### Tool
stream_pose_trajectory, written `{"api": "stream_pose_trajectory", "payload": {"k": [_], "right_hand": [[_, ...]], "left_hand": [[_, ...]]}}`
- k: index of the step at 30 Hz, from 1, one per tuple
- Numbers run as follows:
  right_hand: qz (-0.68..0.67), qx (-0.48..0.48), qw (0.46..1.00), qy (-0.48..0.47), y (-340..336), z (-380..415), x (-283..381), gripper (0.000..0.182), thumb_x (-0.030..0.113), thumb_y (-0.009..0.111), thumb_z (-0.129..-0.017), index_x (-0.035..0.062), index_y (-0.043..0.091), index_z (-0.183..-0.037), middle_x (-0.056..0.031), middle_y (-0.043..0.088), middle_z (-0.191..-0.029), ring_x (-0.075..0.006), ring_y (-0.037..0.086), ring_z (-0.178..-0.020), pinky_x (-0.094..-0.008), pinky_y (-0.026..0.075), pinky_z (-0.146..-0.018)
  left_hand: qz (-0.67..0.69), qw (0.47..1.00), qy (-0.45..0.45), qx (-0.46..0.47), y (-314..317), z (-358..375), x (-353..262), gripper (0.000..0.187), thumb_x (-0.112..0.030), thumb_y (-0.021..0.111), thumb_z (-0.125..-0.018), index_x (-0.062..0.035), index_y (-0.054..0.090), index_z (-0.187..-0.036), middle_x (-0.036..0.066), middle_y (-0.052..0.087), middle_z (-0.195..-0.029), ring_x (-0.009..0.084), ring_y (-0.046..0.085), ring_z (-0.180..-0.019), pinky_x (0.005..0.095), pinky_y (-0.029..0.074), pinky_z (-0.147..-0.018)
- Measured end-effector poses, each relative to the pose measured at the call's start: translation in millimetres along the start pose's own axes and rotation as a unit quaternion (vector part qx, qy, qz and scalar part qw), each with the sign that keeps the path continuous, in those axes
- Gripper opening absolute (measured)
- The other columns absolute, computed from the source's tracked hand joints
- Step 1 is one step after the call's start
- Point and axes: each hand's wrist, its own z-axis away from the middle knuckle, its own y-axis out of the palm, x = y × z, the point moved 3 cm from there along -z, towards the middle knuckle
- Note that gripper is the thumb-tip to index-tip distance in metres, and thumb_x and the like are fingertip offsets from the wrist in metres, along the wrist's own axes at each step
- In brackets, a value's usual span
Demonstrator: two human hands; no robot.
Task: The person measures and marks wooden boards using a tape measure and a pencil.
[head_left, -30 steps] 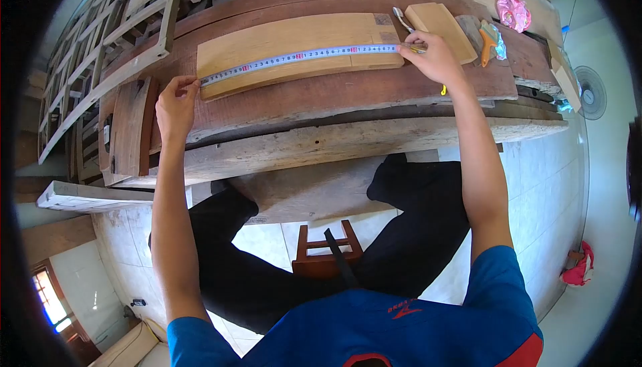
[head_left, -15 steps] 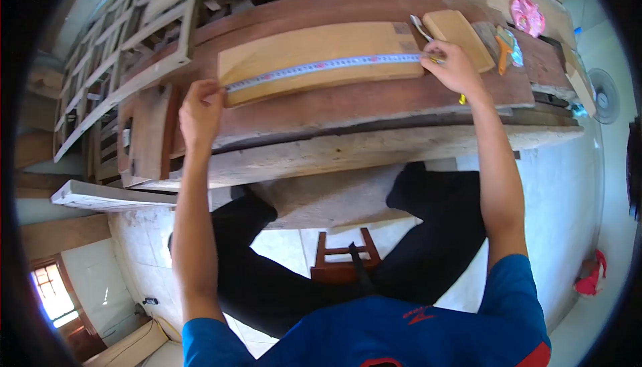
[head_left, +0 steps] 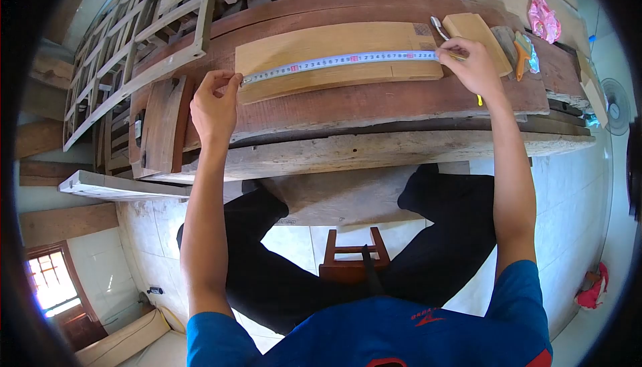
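A light-brown wooden board (head_left: 314, 38) lies across a dark reddish plank (head_left: 287, 118). Stretched along its length is a white tape measure (head_left: 334, 61) with black numbers and red marks. At the board's left end, my left hand (head_left: 215, 106) pinches one end of the tape between thumb and fingers. My right hand (head_left: 476, 69) grips the tape near the right end; something thin and yellowish also shows between its fingers, and a yellow tip sticks out below the palm. Faint cross lines mark the board near its right end.
Right of the board lie a smaller wood block (head_left: 478, 39), a white-handled brush (head_left: 439, 27), an orange-handled brush (head_left: 520, 59) and a pink crumpled bag (head_left: 544, 19). A wooden lattice frame (head_left: 144, 49) leans at left. A small stool (head_left: 354, 267) stands between my legs.
The tape has slid a little to the right along the board and shifted toward its far edge, both hands still holding it. The whole view has also shifted slightly.
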Motion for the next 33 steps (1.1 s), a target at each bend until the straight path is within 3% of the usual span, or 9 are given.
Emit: {"api": "stream_pose_trajectory", "payload": {"k": [7,8,11,12,15,17,20,29,33], "right_hand": [[0.002,-0.064,0.998,-0.011,7,3,29,0.043,0.044,0.072,-0.092,0.0012,0.074,-0.097,-0.0123,0.075,-0.094,-0.0243,0.071,-0.094,-0.0364,0.052,-0.088],[0.051,-0.098,0.994,-0.011,8,6,40,0.052,0.053,0.067,-0.093,0.0025,0.075,-0.095,-0.0119,0.075,-0.089,-0.0232,0.071,-0.089,-0.0350,0.051,-0.083],[-0.024,-0.030,0.998,0.049,7,12,74,0.054,0.057,0.063,-0.093,0.0058,0.077,-0.092,-0.0102,0.075,-0.084,-0.0221,0.070,-0.082,-0.0336,0.052,-0.078],[-0.009,-0.036,0.999,0.000,15,14,76,0.055,0.060,0.061,-0.093,0.0080,0.079,-0.090,-0.0088,0.074,-0.081,-0.0211,0.070,-0.077,-0.0317,0.051,-0.072],[-0.124,0.017,0.987,-0.105,46,26,109,0.055,0.060,0.063,-0.092,0.0077,0.079,-0.091,-0.0089,0.075,-0.081,-0.0211,0.070,-0.077,-0.0308,0.050,-0.070],[-0.143,0.056,0.981,-0.117,62,33,125,0.058,0.060,0.067,-0.089,0.0032,0.077,-0.093,-0.0124,0.074,-0.085,-0.0228,0.070,-0.078,-0.0312,0.052,-0.072],[-0.159,0.065,0.972,-0.159,78,37,136,0.058,0.057,0.075,-0.085,0.0002,0.074,-0.094,-0.0147,0.074,-0.087,-0.0251,0.071,-0.080,-0.0340,0.054,-0.075],[-0.137,0.038,0.968,-0.207,75,35,135,0.059,0.055,0.082,-0.080,0.0018,0.071,-0.102,-0.0142,0.073,-0.093,-0.0254,0.072,-0.084,-0.0343,0.055,-0.076],[-0.122,0.077,0.964,-0.225,74,37,138,0.052,0.041,0.087,-0.078,0.0028,0.069,-0.109,-0.0108,0.072,-0.100,-0.0200,0.070,-0.091,-0.0326,0.054,-0.083]], "left_hand": [[0.011,0.999,0.042,-0.014,1,3,-10,0.022,-0.029,0.074,-0.091,-0.0088,0.074,-0.101,0.007,0.075,-0.087,0.0166,0.063,-0.065,0.0329,0.050,-0.064],[0.023,0.999,0.035,-0.004,-1,4,-15,0.023,-0.029,0.073,-0.091,-0.0083,0.074,-0.101,0.008,0.075,-0.086,0.0159,0.063,-0.065,0.0325,0.050,-0.064],[0.115,0.991,0.050,0.050,8,16,-31,0.024,-0.028,0.071,-0.095,-0.0057,0.073,-0.104,0.009,0.075,-0.092,0.0125,0.063,-0.070,0.0303,0.051,-0.064],[0.160,0.982,0.048,0.091,15,24,-41,0.024,-0.027,0.071,-0.095,-0.0049,0.072,-0.104,0.009,0.075,-0.096,0.0123,0.064,-0.072,0.0298,0.051,-0.066],[0.270,0.923,0.053,0.269,37,52,-76,0.028,-0.025,0.069,-0.097,-0.0018,0.066,-0.114,0.011,0.073,-0.112,0.0126,0.065,-0.082,0.0283,0.054,-0.072],[0.352,0.863,-0.021,0.361,43,67,-96,0.039,-0.019,0.066,-0.099,-0.0008,0.054,-0.131,0.013,0.069,-0.122,0.0128,0.065,-0.094,0.0260,0.052,-0.078],[0.354,0.832,-0.054,0.424,48,67,-104,0.042,-0.015,0.066,-0.098,-0.0001,0.050,-0.133,0.015,0.068,-0.121,0.0129,0.064,-0.095,0.0263,0.050,-0.080],[0.438,0.799,-0.045,0.410,45,57,-102,0.044,-0.010,0.068,-0.096,-0.0021,0.048,-0.134,0.011,0.064,-0.116,0.0133,0.060,-0.103,0.0289,0.050,-0.083],[0.443,0.795,-0.047,0.411,46,59,-105,0.035,-0.011,0.065,-0.094,-0.0045,0.050,-0.125,0.007,0.061,-0.109,0.0118,0.057,-0.095,0.0289,0.047,-0.079]]}}
